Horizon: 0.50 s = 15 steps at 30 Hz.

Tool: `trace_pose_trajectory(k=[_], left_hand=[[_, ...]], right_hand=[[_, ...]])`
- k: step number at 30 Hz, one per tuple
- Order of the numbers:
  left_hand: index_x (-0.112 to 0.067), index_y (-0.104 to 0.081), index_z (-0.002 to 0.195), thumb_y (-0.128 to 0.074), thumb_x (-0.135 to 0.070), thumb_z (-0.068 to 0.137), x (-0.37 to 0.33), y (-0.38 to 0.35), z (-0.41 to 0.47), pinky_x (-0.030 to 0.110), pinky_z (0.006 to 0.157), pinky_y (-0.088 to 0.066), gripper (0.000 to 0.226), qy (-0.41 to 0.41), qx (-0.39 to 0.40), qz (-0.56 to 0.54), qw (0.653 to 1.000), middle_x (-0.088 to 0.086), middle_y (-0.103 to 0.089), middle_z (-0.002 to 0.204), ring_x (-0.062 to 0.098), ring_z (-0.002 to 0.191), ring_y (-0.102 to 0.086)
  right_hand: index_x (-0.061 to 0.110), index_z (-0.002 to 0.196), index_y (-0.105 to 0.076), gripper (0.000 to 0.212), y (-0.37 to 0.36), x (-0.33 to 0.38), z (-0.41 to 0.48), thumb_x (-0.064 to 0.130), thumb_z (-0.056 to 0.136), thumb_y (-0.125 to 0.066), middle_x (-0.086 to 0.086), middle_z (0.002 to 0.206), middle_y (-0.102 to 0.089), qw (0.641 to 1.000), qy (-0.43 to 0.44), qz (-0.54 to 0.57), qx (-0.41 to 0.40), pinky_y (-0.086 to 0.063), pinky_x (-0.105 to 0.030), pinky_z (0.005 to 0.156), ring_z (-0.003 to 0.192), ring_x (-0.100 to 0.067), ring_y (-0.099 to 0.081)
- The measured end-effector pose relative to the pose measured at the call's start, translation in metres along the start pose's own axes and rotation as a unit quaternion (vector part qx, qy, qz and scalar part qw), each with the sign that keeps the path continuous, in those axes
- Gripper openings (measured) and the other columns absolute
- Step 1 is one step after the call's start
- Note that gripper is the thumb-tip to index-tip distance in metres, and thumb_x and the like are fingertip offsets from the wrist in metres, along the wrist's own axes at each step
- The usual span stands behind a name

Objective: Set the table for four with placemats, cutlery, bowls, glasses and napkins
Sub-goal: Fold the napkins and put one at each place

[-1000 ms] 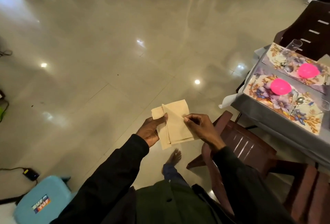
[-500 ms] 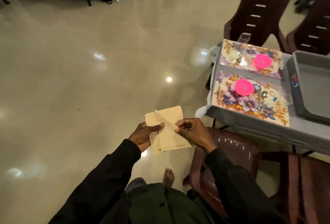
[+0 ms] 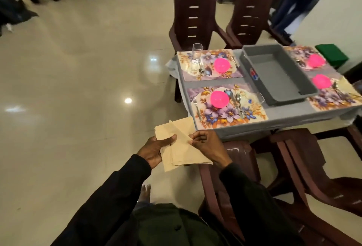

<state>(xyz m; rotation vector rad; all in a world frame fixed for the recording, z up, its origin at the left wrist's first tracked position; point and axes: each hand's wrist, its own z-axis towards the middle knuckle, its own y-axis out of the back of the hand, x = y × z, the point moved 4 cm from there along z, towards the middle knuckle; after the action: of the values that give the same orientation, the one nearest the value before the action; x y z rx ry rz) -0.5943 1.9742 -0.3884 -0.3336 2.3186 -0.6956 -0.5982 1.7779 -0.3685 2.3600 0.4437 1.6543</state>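
Napkins: thin, limp, light sheets. Your left hand grips the stack; your right hand pinches the top sheet's edge. Peel gently by a corner.

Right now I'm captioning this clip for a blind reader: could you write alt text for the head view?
Two hands hold a stack of beige napkins beside a grey-clothed table, the left hand gripping the stack, the right hand pinching the top sheet. The table bears four floral placemats, each with a pink bowl, around an empty grey tray.
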Motion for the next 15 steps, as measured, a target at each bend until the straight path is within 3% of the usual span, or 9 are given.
trace_pose_trajectory(k=[6,11,15], left_hand=[[-0.007,-0.063,0.128,-0.064,0.002,0.094,-0.05,-0.016,0.035,0.044,0.079,-0.063,0.035,0.041,0.058,0.054,0.996,0.013,-0.074,0.118,0.027,0.1,-0.075],[-0.009,-0.067,0.121,-0.067,0.002,0.092,-0.065,-0.032,0.071,0.047,0.087,-0.061,0.031,0.069,0.077,0.077,0.992,0.015,-0.073,0.12,0.027,0.101,-0.074],[-0.008,-0.065,0.125,-0.069,0.0,0.09,-0.07,-0.051,0.104,0.044,0.086,-0.061,0.035,0.083,0.081,0.096,0.989,0.014,-0.072,0.123,0.028,0.107,-0.072]], right_hand=[[0.002,0.092,-0.076,0.01,0.01,0.018,0.021,0.009,0.086,-0.079,-0.008,0.088,-0.076,0.994,-0.016,0.022,-0.106,-0.056,-0.033,0.078,0.08,-0.018,-0.07],[0.004,0.087,-0.075,0.003,0.025,0.021,0.029,0.005,0.086,-0.078,-0.007,0.083,-0.075,0.982,-0.018,0.04,-0.184,-0.053,-0.02,0.069,0.071,-0.008,-0.066],[0.011,0.089,-0.075,0.008,0.069,-0.006,0.033,0.003,0.088,-0.073,-0.002,0.09,-0.077,0.967,-0.032,0.066,-0.245,-0.053,-0.016,0.07,0.08,-0.009,-0.07]])
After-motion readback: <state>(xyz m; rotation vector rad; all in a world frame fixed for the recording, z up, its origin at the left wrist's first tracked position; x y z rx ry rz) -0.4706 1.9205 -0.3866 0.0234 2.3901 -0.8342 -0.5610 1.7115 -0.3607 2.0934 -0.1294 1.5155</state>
